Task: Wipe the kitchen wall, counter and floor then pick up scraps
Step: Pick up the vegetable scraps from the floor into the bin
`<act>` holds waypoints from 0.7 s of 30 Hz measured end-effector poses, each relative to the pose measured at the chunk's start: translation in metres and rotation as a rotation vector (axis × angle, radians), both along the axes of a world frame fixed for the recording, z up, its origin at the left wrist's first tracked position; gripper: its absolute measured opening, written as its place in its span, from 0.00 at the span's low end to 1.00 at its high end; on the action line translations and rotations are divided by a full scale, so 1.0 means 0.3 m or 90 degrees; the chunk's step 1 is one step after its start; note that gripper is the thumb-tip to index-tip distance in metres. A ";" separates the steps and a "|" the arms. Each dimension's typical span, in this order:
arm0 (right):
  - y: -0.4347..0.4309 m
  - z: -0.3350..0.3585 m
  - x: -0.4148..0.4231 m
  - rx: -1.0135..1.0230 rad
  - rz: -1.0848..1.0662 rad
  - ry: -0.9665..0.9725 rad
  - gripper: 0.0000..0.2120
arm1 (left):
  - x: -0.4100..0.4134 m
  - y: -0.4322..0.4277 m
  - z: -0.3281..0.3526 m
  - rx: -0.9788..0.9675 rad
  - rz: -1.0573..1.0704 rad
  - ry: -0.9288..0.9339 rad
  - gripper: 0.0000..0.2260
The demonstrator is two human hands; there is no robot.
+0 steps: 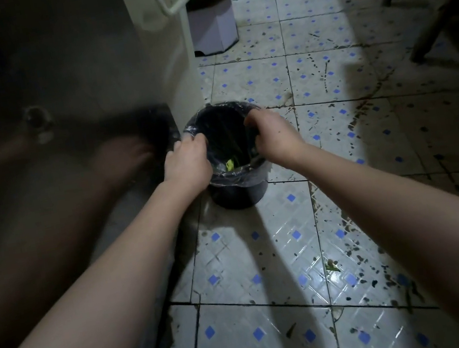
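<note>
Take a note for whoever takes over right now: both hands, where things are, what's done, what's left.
Left hand: grips the bin liner at its left rim.
Right hand: grips the liner at the right rim.
The black bin stands on the tiled floor beside a white cabinet.
Done: some green scraps are in the bin.
Left: a green scrap lies on the floor nearer the person, and dark spots cover the tiles. Wall and counter are out of view, so their state cannot be told.
</note>
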State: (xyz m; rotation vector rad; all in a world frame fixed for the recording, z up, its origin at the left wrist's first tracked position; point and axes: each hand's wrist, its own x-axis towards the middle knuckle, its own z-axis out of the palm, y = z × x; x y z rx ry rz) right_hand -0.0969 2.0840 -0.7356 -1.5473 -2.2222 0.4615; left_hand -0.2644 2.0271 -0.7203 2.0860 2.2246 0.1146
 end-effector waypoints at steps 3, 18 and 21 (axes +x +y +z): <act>-0.015 -0.018 0.060 0.010 -0.021 -0.024 0.17 | 0.030 0.003 -0.008 -0.005 -0.025 0.009 0.17; -0.259 -0.182 0.532 -0.007 -0.167 -0.173 0.23 | 0.415 0.013 -0.132 0.027 -0.237 0.012 0.18; -0.330 -0.232 0.603 -0.048 -0.195 -0.169 0.23 | 0.470 -0.002 -0.187 0.055 -0.299 0.020 0.18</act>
